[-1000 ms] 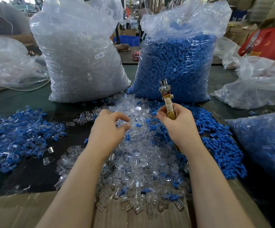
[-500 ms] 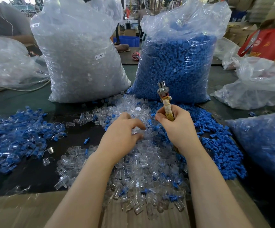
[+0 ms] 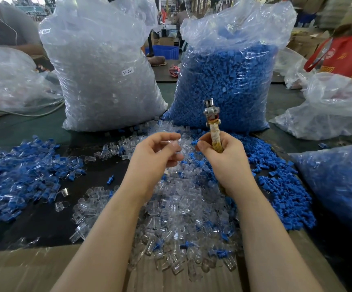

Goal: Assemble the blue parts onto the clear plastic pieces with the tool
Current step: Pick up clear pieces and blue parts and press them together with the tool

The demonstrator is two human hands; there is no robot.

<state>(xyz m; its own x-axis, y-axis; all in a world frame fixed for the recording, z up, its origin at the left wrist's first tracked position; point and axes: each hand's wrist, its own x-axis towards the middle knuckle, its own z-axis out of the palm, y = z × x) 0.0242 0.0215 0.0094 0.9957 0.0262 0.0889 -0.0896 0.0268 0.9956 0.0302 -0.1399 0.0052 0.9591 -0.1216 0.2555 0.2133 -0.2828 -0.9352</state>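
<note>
Dark bench (image 3: 44, 218) surface is covered by a heap of clear plastic pieces (image 3: 181, 218), with loose blue parts (image 3: 287, 197) spread at its right. One clear piece (image 3: 172, 144) is pinched in the raised left hand (image 3: 154, 157). A tool (image 3: 213, 123) with a wrapped handle is gripped upright by the right hand (image 3: 223, 157), a blue part (image 3: 195, 142) at its fingertips.

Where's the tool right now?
In the head view, the tool stands upright in the right hand, right of center, in front of the big bag of blue parts.
</note>
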